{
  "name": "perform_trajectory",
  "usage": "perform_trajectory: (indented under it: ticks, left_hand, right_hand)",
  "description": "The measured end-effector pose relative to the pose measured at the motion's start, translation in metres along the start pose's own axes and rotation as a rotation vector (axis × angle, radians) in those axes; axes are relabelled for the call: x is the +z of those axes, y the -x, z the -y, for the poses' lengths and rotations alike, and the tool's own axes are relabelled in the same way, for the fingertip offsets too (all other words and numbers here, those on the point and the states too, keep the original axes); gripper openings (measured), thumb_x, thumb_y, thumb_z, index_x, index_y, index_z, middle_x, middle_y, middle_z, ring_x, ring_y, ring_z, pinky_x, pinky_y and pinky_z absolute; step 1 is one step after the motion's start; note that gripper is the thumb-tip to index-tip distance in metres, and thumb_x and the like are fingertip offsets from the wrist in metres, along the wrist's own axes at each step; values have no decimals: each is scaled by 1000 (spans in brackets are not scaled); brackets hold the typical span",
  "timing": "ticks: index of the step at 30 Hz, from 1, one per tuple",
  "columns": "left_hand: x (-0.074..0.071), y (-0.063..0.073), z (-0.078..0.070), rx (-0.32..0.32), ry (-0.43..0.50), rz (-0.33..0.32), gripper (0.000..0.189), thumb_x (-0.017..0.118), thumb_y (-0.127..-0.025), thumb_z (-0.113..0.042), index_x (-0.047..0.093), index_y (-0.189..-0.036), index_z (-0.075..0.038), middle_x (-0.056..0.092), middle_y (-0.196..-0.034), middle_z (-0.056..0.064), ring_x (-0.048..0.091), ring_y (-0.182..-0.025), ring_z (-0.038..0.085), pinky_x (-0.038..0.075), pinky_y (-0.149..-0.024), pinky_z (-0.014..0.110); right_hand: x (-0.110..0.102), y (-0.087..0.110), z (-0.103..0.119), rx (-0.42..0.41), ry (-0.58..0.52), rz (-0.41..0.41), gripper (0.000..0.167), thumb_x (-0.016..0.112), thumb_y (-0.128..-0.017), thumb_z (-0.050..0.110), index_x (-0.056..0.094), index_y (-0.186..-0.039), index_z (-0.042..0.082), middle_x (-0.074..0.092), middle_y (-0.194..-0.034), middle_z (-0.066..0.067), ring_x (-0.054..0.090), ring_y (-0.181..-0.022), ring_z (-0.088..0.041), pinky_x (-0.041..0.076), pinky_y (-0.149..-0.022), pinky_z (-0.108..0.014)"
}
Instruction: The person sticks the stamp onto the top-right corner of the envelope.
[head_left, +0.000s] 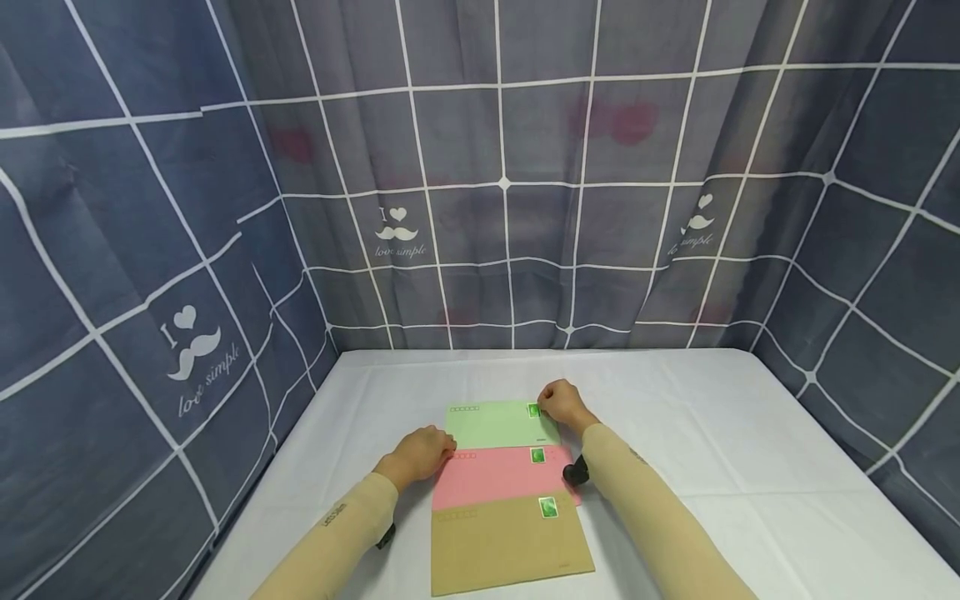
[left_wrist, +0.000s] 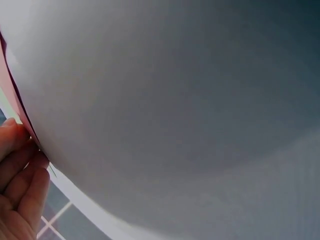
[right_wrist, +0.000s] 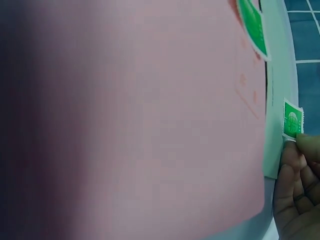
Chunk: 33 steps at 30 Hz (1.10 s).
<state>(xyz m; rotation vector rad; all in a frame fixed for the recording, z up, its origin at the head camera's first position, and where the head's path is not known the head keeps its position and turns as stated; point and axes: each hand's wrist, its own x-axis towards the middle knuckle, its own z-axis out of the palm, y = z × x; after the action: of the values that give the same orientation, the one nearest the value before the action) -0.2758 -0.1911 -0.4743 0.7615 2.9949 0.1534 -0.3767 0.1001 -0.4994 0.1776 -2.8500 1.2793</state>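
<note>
Three envelopes lie in an overlapping column: light green [head_left: 495, 427] at the back, pink [head_left: 487, 479] in the middle, brown [head_left: 502, 546] in front. Each bears a green stamp at its upper right. My right hand [head_left: 566, 403] is at the green envelope's upper right corner. Its thumb and forefinger pinch the edge of the green stamp [right_wrist: 293, 119] there. My left hand [head_left: 422, 452] has its fingers curled at the left side, where the pink and green envelopes meet. In the left wrist view, those fingers [left_wrist: 35, 175] grip the pink envelope's edge [left_wrist: 11, 95].
A white cloth [head_left: 690, 433] covers the table under the envelopes. Dark grey curtains [head_left: 465, 217] with white grid lines hang behind and on both sides. Black wrist-camera mounts [head_left: 576, 472] sit under the sleeves, the right one over the pink envelope's edge.
</note>
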Motion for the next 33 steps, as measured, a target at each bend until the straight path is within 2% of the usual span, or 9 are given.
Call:
perform_trajectory:
  ticks: [3,6,9,11,14,19,28,33]
  left_hand:
    - [0,0,-1,1,-3,-5,24,64,-98,-14,67,-74,-18,76,-96,4,62,-76,11,51,-66,27]
    - [-1,1,0,7,-5,-14,22,65,-98,-14,69,-76,-17,77,-101,6,71,-85,18,57,-71,30]
    - [-2,1,0,8,-9,-10,21,65,-98,-15,70,-78,-17,77,-108,8,73,-97,25,60,-78,34]
    - [-2,0,0,4,-11,-4,21,64,-98,-15,71,-78,-18,77,-109,7,73,-100,25,61,-81,34]
    - [-2,-1,-1,6,-14,-6,19,65,-98,-15,72,-80,-18,77,-107,7,73,-97,24,61,-80,35]
    - [-2,0,-1,12,-20,-9,19,65,-97,-14,72,-80,-17,75,-93,4,69,-83,19,59,-74,34]
    - [-1,0,1,39,-17,-31,20,65,-97,-13,71,-79,-16,72,-83,2,64,-75,13,54,-67,29]
    - [0,0,0,34,-16,-21,20,65,-98,-13,71,-79,-16,69,-81,1,62,-73,13,53,-67,29]
  right_hand:
    - [0,0,0,-14,12,-10,15,66,-89,2,71,-74,2,64,-67,-3,53,-61,-14,42,-55,-21]
    - [1,0,0,-24,21,-17,16,66,-89,2,71,-74,3,64,-68,-2,54,-62,-14,42,-55,-21]
    - [1,-1,-1,-30,32,-22,16,66,-88,2,71,-74,3,65,-69,-3,54,-63,-14,43,-56,-21]
    - [1,-1,-1,-34,41,-24,16,65,-88,2,71,-74,3,66,-69,-4,55,-63,-14,44,-56,-22]
    - [2,-1,-1,-46,52,-31,16,65,-88,1,71,-73,2,66,-70,-5,55,-63,-15,44,-56,-22]
    - [2,-1,0,-63,63,-31,18,66,-88,1,70,-71,4,65,-69,-4,55,-63,-14,43,-57,-22]
    - [3,-1,0,-94,94,-46,18,65,-87,-1,67,-69,3,63,-67,-4,53,-62,-16,42,-56,-23]
    - [5,-2,0,-97,115,-50,18,65,-87,0,67,-70,4,63,-68,-4,53,-63,-16,42,-57,-24]
